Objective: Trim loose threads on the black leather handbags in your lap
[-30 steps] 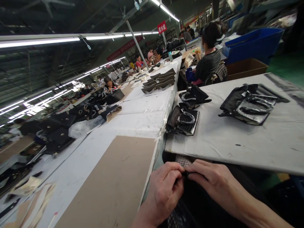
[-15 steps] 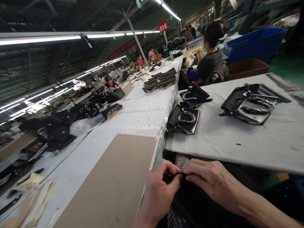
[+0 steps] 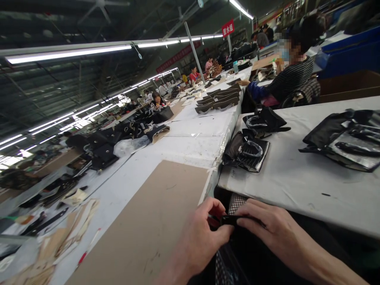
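Note:
Low in the head view, at the front corner where the two tables meet, my hands work on a narrow, glossy black strip (image 3: 229, 220). My left hand (image 3: 203, 233) curls around its left end, with thumb and forefinger closed on it. From the other side my right hand (image 3: 271, 225) pinches the strip between thumb and fingers. Below them, black material (image 3: 252, 253) lies over my lap and merges into shadow, so I cannot tell whether it joins the strip. Checkered cloth (image 3: 236, 202) shows behind and below the hands.
Black bags with plastic-wrapped handles (image 3: 252, 152) lie on the right table (image 3: 291, 186). A brown board (image 3: 142, 221) covers part of the left table, near a red-tipped pen (image 3: 83, 257). Dark curved pieces (image 3: 218, 99) are stacked farther back. A co-worker in stripes (image 3: 292, 79) sits beyond.
The view has swung left, so the surroundings sit farther right. More of the black strip shows between my hands, which have moved slightly apart. The seated co-worker's arm now reaches toward the table.

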`<action>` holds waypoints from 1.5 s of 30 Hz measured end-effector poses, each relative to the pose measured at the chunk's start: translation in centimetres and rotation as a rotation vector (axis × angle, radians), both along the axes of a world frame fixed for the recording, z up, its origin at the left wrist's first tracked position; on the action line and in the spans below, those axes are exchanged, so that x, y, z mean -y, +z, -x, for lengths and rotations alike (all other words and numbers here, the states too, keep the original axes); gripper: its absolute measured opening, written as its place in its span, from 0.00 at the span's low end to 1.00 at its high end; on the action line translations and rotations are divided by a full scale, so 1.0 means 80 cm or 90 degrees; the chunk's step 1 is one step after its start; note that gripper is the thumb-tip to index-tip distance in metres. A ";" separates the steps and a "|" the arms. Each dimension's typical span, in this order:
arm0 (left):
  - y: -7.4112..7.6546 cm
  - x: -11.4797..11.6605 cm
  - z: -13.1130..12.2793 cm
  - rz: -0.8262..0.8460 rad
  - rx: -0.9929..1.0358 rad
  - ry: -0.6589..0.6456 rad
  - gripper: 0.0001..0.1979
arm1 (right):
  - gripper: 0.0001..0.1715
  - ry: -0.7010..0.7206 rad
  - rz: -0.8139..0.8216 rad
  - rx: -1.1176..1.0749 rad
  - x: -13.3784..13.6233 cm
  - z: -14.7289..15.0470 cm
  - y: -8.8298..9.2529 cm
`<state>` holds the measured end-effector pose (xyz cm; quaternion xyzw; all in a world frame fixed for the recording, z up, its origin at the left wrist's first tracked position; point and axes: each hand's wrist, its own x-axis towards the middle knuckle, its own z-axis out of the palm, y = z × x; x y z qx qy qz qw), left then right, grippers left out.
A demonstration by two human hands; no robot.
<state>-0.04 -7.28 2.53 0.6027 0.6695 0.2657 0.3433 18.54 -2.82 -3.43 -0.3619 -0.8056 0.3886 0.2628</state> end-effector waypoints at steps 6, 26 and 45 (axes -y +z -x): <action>-0.018 0.006 -0.001 -0.118 -0.163 -0.003 0.06 | 0.10 -0.030 -0.013 -0.009 0.005 0.007 -0.005; -0.024 -0.002 0.013 0.092 0.265 0.147 0.06 | 0.11 0.051 0.042 -0.058 -0.006 -0.003 0.013; 0.035 0.007 0.014 0.042 -0.264 -0.116 0.13 | 0.11 0.075 -0.124 0.033 -0.012 0.031 0.015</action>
